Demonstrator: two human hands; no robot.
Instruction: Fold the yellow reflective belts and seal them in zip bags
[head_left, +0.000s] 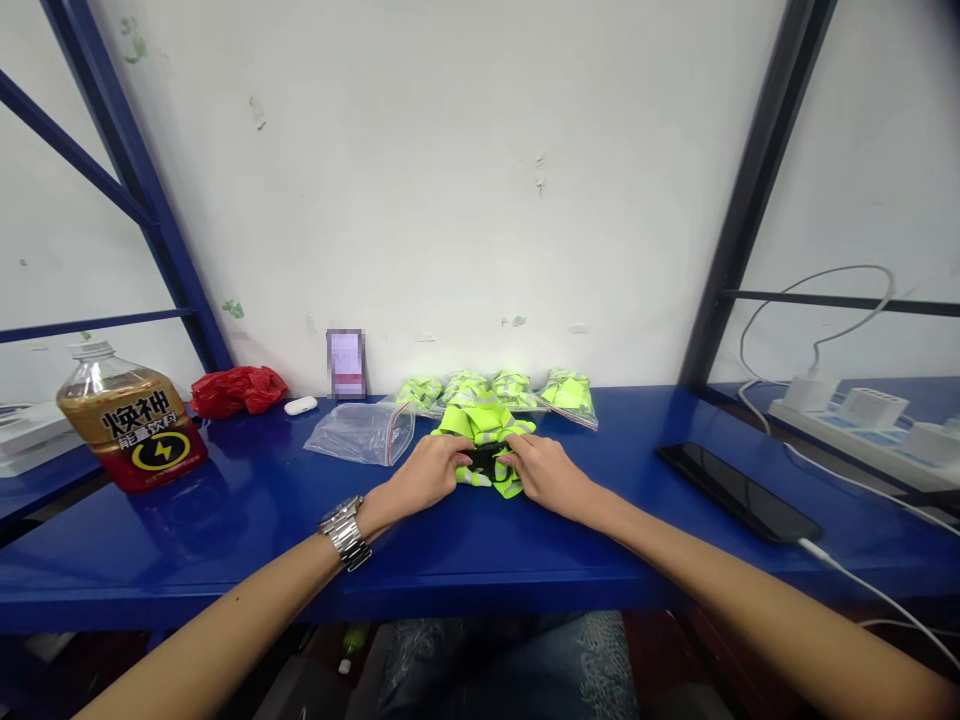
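Observation:
A neon-yellow bundle of reflective straps (486, 412) with silver bands lies on the blue table in front of me. Near its front, a dark piece (486, 458), perhaps a buckle, shows between my hands. My left hand (429, 470), below a wrist with a metal watch, pinches the bundle from the left. From the other side my right hand (551, 474) grips it with bent fingers. Fingertips partly hide the dark piece. A clear zip bag (358, 434) lies flat beyond my left hand. Behind the bundle sit several bagged yellow bundles (568, 392).
On the blue table (555, 555), a large drink bottle (135, 420), red plastic bag (238, 390) and white case (301, 405) stand left. A phone (346, 364) leans on the wall. Another phone (739, 490), cabled, lies right, near a power strip (862, 430).

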